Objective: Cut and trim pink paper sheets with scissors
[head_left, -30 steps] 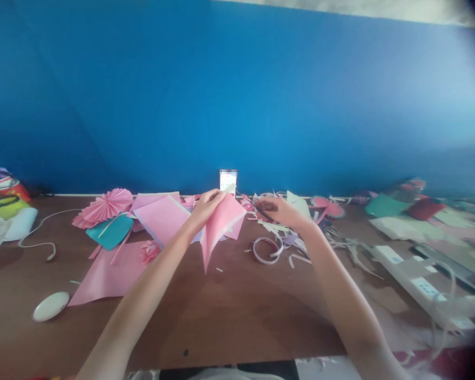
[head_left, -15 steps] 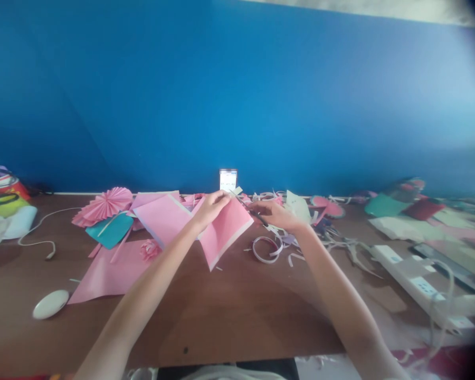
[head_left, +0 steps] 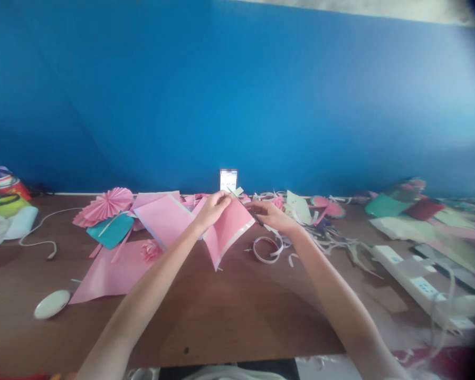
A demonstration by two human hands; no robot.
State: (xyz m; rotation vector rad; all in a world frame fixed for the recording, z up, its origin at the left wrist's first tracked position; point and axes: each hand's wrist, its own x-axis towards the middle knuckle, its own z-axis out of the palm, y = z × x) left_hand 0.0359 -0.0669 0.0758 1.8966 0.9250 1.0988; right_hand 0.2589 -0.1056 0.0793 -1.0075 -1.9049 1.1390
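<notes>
A pink sheet with a pale border [head_left: 230, 224] hangs folded from my left hand [head_left: 214, 207], whose fingers pinch its upper edge. My right hand [head_left: 269, 214] is closed on scissors [head_left: 258, 218] with dark handles; their blades point up and left along the top edge of the sheet. A small pale piece [head_left: 238, 191] shows beside the blades. Left of my left hand, another pink sheet with a pale edge [head_left: 162, 217] rests among papers. Whether the two pink parts are joined is hidden behind my wrist.
A lit phone [head_left: 228, 180] stands at the wall. Leftward lie a pleated pink fan [head_left: 110, 205], a teal piece [head_left: 111, 230], a paper flower [head_left: 150, 250] and a white mouse [head_left: 51, 304]. Rightward are a ribbon coil [head_left: 267, 249], a power strip [head_left: 411, 285] and papers.
The lower corner of the held pink sheet has swung slightly right, and its fold looks narrower. Both hands keep their holds and have barely moved.
</notes>
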